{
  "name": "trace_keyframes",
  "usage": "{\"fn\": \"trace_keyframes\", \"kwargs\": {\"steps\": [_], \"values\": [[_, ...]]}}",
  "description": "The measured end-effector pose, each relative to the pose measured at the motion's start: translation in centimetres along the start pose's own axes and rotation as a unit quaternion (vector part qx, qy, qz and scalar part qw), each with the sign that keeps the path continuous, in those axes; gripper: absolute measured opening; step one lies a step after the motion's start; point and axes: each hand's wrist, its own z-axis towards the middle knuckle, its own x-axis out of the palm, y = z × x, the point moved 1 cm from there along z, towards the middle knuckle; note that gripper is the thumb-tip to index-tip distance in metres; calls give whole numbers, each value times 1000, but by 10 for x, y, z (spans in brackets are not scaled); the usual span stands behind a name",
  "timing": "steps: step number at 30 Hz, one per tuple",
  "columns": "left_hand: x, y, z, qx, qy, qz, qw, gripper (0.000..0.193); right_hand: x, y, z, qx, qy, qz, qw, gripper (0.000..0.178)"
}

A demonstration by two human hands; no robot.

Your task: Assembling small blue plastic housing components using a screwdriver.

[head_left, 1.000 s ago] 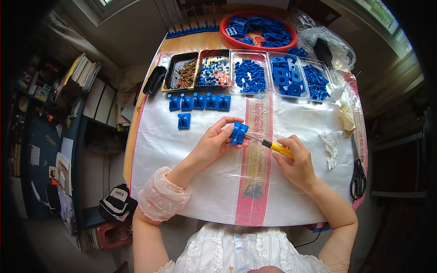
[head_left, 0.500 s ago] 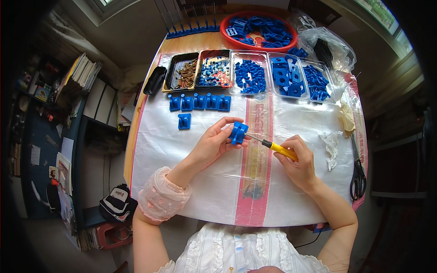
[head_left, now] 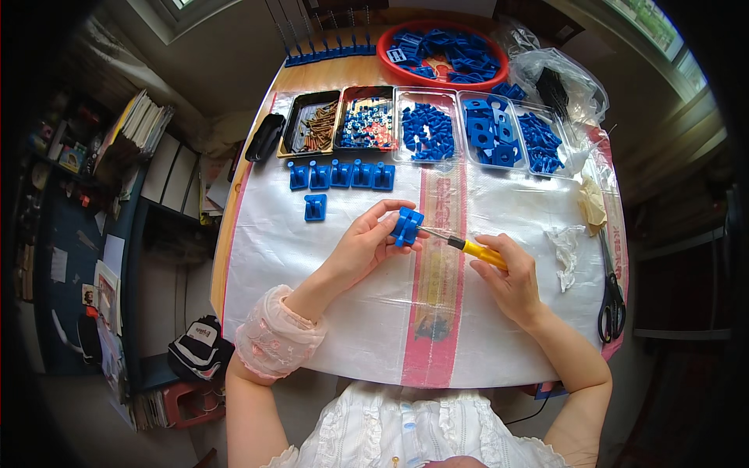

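Over the middle of the table, my left hand (head_left: 367,243) grips a blue plastic bracket (head_left: 406,227) between thumb and fingers. From the right, a screwdriver (head_left: 482,253) with a yellow and black handle points at the bracket, its metal shaft meeting the bracket's right side. My right hand (head_left: 511,277) is closed around the handle's rear end. The exact spot where the tip sits is too small to make out. Beyond my left hand stands a single blue bracket (head_left: 315,207), with a row of similar brackets (head_left: 341,175) behind it.
Behind the row stand trays of screws (head_left: 319,129), nuts (head_left: 367,123), small blue parts (head_left: 427,131) and blue plates (head_left: 491,134). A red basin (head_left: 385,56) of blue pieces sits farther back. Scissors (head_left: 612,312) and crumpled paper (head_left: 566,257) lie at right.
The fingers of my right hand have shifted slightly on the screwdriver handle. My left hand and the bracket stay nearly in place.
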Motion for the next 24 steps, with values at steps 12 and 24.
{"fn": "trace_keyframes", "kwargs": {"steps": [12, 24], "values": [[1, -1, -1, -2, -15, -6, 1000, 36, 3, -4, -3, 0, 10, 5, 1000, 24], [-2, 1, 1, -1, -9, -1, 1000, 33, 1, 3, -1, 37, 11, 26, 999, 26]]}}
